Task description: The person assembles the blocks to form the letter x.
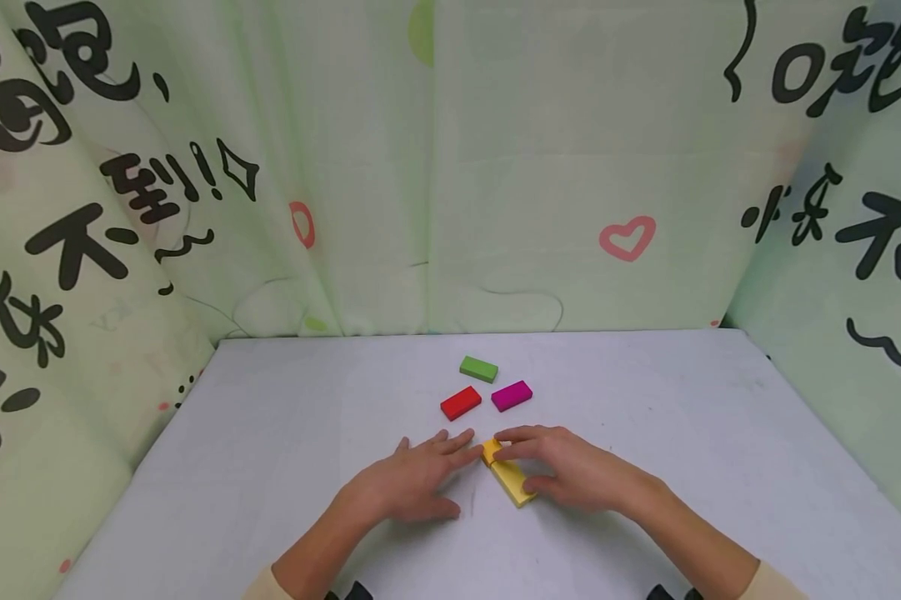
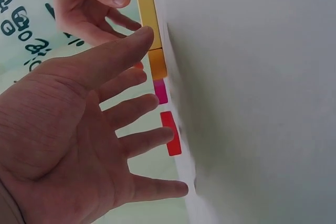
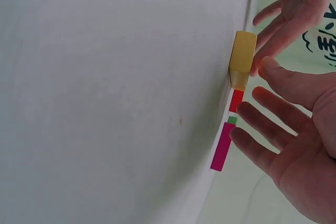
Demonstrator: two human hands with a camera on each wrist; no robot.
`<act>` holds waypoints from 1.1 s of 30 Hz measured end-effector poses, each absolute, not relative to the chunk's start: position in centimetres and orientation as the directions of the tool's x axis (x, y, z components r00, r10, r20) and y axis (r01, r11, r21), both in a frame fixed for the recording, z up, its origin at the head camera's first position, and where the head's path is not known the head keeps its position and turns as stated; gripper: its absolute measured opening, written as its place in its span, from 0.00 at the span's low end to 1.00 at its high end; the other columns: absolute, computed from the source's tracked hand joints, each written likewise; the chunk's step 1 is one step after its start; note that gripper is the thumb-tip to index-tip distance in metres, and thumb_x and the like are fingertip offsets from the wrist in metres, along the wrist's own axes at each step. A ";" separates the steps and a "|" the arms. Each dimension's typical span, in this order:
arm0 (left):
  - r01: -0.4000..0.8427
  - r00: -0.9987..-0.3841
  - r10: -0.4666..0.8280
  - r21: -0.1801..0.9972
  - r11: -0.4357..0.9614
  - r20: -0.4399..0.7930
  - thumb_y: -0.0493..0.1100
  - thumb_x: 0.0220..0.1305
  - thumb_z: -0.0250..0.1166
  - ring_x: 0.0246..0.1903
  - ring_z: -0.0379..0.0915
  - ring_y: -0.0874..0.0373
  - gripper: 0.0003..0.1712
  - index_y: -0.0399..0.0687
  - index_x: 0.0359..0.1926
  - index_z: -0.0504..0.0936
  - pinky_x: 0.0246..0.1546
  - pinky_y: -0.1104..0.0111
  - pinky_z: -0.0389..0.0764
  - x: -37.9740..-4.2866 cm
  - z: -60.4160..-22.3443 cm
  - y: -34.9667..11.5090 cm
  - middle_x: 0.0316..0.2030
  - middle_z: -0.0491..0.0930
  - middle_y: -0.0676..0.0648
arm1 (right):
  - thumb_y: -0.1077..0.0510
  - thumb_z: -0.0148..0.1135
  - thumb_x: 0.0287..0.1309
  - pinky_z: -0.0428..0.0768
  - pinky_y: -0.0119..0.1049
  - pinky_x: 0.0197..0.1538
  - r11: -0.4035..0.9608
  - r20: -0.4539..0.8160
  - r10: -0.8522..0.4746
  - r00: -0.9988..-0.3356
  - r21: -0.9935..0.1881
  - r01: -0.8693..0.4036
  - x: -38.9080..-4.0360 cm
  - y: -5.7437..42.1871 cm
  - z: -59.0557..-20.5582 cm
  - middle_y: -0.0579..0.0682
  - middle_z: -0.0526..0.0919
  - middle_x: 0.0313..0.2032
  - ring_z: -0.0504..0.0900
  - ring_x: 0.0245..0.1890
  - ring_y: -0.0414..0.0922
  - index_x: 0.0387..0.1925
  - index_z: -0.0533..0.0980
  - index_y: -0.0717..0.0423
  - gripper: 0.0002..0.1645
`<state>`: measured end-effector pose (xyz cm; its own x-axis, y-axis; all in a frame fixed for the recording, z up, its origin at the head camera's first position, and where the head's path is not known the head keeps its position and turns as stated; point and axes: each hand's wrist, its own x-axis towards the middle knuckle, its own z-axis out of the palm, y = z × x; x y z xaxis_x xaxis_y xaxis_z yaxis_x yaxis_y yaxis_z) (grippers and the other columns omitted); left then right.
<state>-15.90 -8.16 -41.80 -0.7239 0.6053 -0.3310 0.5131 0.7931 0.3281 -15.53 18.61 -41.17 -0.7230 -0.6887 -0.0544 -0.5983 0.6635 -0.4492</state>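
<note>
On the white table a yellow block [image 1: 513,485] and a shorter orange block [image 1: 489,453] lie end to end, in contact as far as the left wrist view shows. My left hand [image 1: 420,482] is left of them, fingers spread, its index fingertip at the orange block. From the right, my right hand [image 1: 581,471] reaches over the pair, with the thumb by the yellow block's near end and fingertips close to the orange one. Its fingers look extended and apart in the right wrist view; whether they touch the blocks is unclear.
Beyond the hands lie a red block [image 1: 461,403], a magenta block [image 1: 512,396] and a green block [image 1: 478,369], apart from each other. A pale green curtain [image 1: 518,167] with dark lettering surrounds the white table [image 1: 307,400] at the back and both sides.
</note>
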 end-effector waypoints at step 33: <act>0.518 -0.764 0.582 0.272 0.811 -0.279 0.55 0.66 0.72 0.79 0.57 0.50 0.45 0.64 0.80 0.63 0.75 0.38 0.61 -17.2 -41.4 -9.2 0.79 0.62 0.55 | 0.62 0.66 0.68 0.75 0.54 0.70 0.611 -0.106 -0.745 -0.659 -0.503 -0.611 -15.5 19.4 -41.6 0.45 0.68 0.77 0.72 0.74 0.53 0.73 0.73 0.44 0.34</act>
<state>-17.16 -9.17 -41.44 -0.7640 0.5817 -0.2791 0.5182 0.8109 0.2717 -15.50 19.41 -41.64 -0.6585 -0.7451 -0.1062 -0.6105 0.6114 -0.5035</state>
